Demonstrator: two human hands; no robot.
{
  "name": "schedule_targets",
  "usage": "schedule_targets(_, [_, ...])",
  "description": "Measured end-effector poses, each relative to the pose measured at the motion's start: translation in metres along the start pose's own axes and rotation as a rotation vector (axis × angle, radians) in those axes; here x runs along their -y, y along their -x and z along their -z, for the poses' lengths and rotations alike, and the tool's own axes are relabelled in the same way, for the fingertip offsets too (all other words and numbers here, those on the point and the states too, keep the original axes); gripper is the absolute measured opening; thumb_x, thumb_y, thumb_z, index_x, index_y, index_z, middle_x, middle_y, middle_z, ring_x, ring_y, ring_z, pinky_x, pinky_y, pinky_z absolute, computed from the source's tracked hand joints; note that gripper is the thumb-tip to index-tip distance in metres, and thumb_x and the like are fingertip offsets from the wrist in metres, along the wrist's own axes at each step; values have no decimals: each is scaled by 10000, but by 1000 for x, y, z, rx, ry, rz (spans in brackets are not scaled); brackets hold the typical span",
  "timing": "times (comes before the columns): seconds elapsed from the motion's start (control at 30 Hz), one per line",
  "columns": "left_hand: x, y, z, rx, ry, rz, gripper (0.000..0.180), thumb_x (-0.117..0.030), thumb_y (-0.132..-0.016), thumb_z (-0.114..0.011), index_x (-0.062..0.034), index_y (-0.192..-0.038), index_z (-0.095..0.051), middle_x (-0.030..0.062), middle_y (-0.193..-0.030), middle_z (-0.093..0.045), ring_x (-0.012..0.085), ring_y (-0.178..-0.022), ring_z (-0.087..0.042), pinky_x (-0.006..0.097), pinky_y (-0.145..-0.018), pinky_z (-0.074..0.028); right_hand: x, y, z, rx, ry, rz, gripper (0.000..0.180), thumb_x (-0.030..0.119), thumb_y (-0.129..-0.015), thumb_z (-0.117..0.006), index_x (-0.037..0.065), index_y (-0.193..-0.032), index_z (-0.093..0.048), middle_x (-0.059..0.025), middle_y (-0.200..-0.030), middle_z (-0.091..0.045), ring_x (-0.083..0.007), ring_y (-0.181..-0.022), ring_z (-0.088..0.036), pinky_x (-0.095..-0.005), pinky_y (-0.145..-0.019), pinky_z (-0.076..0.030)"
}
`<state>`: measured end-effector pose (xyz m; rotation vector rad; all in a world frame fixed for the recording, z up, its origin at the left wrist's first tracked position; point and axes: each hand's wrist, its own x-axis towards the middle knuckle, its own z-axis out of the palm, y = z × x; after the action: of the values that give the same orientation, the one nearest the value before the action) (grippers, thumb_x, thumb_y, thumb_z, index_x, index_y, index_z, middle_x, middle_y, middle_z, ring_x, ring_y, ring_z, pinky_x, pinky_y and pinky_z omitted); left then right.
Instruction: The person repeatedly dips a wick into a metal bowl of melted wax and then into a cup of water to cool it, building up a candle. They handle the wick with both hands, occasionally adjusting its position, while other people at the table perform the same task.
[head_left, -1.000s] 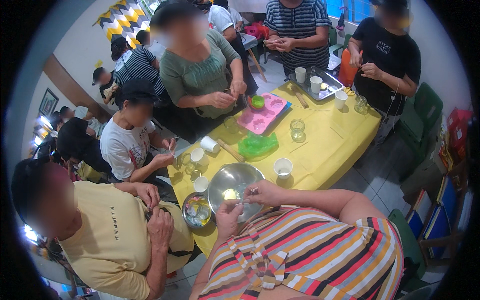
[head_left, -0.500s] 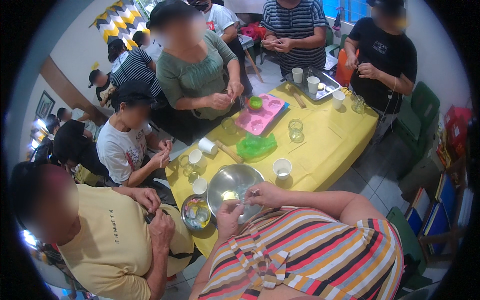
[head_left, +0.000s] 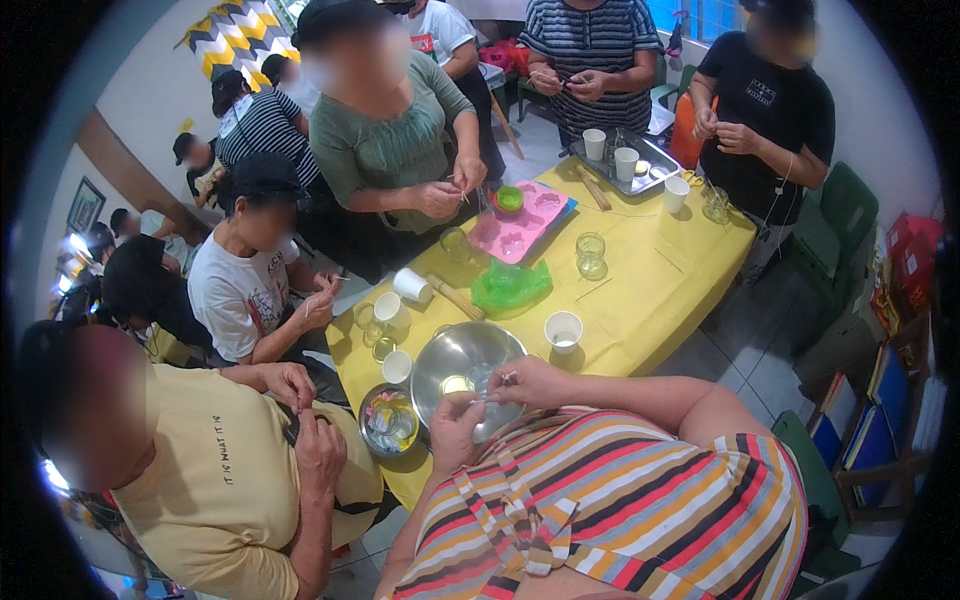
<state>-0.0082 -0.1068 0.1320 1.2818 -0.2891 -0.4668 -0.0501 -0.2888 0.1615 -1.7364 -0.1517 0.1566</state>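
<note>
A thin pale cord (head_left: 489, 399) at the near right side of the steel mixing bowl (head_left: 440, 350)

My left hand (head_left: 457, 422) sits at the bowl's near rim, and my right hand (head_left: 532, 382) comes in over the bowl's right rim. Both are closed down to a narrow pinch, fingertips almost meeting, with the cord between them. Its long axis seems to run sideways from one pinch to the other, rising slightly toward the bowl's right rim, but it is too small here for me to trace its ends. Neither hand has it to itself, so I can't call one nearer; my right is set a little higher and farther from me than my left.

Just left of the bowl is a small steel basin (head_left: 364, 428) holding clear and coloured items, with a white paper cup (head_left: 397, 374) above it. Beyond the bowl's right rim stands another paper cup (head_left: 564, 345), upright and near my right hand. Past the bowl's far rim lie a bundle of wooden sticks (head_left: 456, 299) and a crumpled green plastic bag (head_left: 511, 289), all on the yellow tablecloth (head_left: 640, 310).
</note>
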Motion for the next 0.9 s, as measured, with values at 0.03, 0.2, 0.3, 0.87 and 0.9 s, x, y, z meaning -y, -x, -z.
schedule_targets(0.03, [0,-2,3,-4,-73,-6,199,-42,-734,-637,-5,-914,-563,49,-784,-574,114,-689,-531,232,-621,-435,-1,-1,0,7,-6,11,127,165,-804,-561,54,-863,-579,-18,-667,-568,-86,-535,-476,-240,-491,-405])
schedule_targets(0.2, [6,-6,12,-29,-418,9,262,-91,-741,-634,22,-963,-551,88,-857,-595,139,-750,-558,261,-688,-455,-14,-10,0,-2,73,-19,165,212,-812,-565,67,-888,-593,-16,-691,-572,-83,-555,-491,-241,-510,-425])
schedule_targets(0.3, [-18,4,-13,0,-155,-24,187,-35,-733,-627,-19,-904,-553,22,-776,-559,85,-703,-514,218,-643,-430,-4,-2,-3,-8,-108,-113,164,195,-807,-581,54,-891,-598,-5,-692,-564,-72,-579,-489,-223,-509,-410])
schedule_targets(0.87, [-16,19,-7,-20,-136,-11,193,-64,-802,-582,-6,-986,-580,32,-857,-607,75,-710,-514,192,-645,-425,-2,-3,-7,32,-223,-91,162,176,-821,-559,29,-888,-571,-9,-691,-554,-58,-561,-452,-207,-497,-379])
schedule_targets(0.9, [-16,19,-7,-23,-135,-11,188,-68,-805,-580,-5,-982,-584,31,-855,-608,75,-707,-512,193,-641,-423,1,-3,-7,33,-234,-92,168,179,-819,-564,26,-888,-569,-11,-696,-557,-59,-559,-452,-206,-496,-379])
